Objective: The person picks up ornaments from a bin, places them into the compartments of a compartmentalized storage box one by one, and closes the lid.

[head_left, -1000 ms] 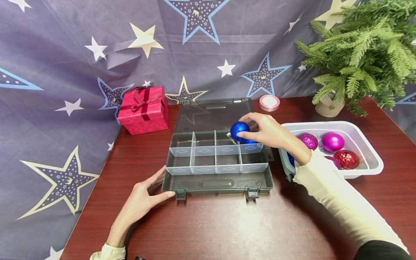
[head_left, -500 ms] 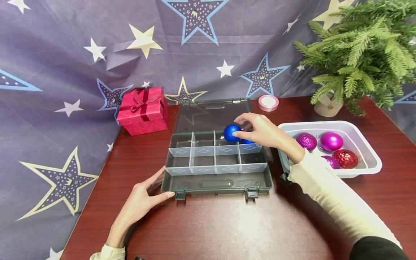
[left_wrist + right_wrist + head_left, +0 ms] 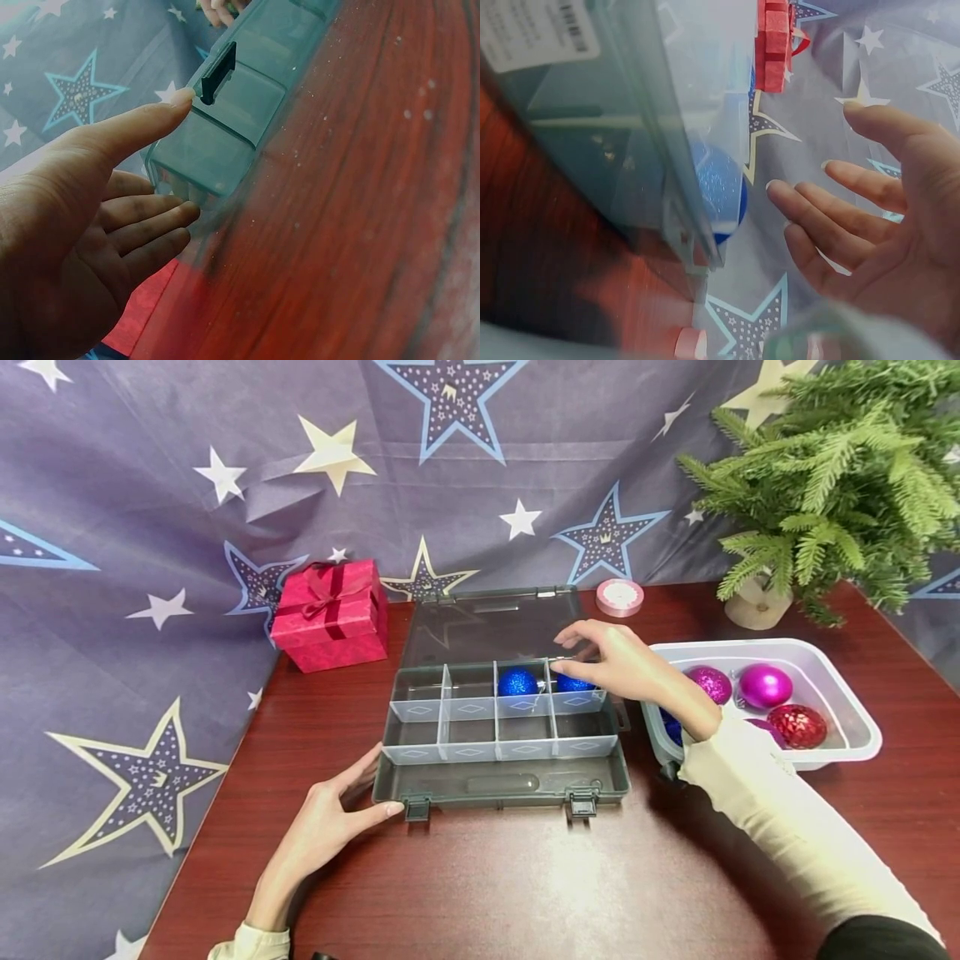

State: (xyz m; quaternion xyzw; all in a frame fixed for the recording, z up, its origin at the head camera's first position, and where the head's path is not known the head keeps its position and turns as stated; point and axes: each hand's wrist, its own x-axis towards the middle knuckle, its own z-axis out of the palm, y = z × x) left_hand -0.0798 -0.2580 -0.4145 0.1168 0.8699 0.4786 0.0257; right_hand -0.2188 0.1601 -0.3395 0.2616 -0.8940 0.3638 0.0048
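A dark translucent compartment box [image 3: 502, 783] lies with its lid folded back on the table. One glittery blue bauble [image 3: 517, 682] sits in the third compartment of the back row, a second blue bauble [image 3: 576, 682] in the fourth. My right hand [image 3: 618, 662] hovers over the back right compartments, fingers apart and holding nothing; the right wrist view shows its loosely bent fingers [image 3: 832, 217] beside the box wall. At the box's front left corner rests my left hand [image 3: 322, 818], thumb by the left latch [image 3: 217, 73] and the other fingers along the side.
A white tub [image 3: 855, 735] at the right holds purple, magenta, red and blue baubles. Behind it stands a small artificial fir [image 3: 832, 485]. A pink ribbon roll [image 3: 620, 597] lies behind the box, and a red gift box [image 3: 333, 618] stands at the back left.
My right hand has moved left with the blue bauble, lowered it into the third back compartment, let go and drawn back right. The left hand stays in place.
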